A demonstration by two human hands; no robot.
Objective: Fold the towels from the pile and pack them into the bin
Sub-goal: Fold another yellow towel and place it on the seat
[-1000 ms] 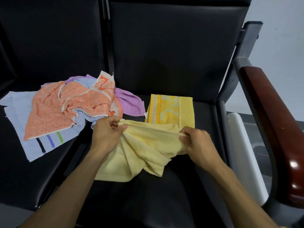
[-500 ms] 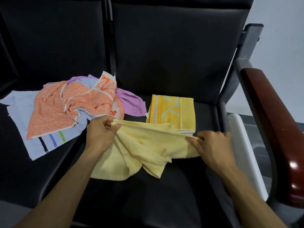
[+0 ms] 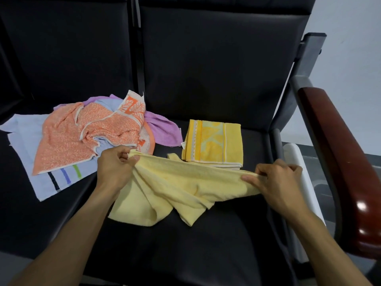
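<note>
Hands now wider apart vs 1 s ago: left hand and right hand each pinch the pale yellow towel top edge, stretching it over the seat. Spreading, fold not started. Bin to the right, I think.

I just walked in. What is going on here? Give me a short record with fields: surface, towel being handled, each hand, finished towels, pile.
surface: black padded seat
towel in hand: pale yellow towel, stretched between both hands, lower part crumpled on the seat
left hand: pinches one end of its top edge
right hand: pinches the other end
finished: one folded yellow patterned towel behind it
pile: orange towel, purple towel, light blue striped towel
</note>
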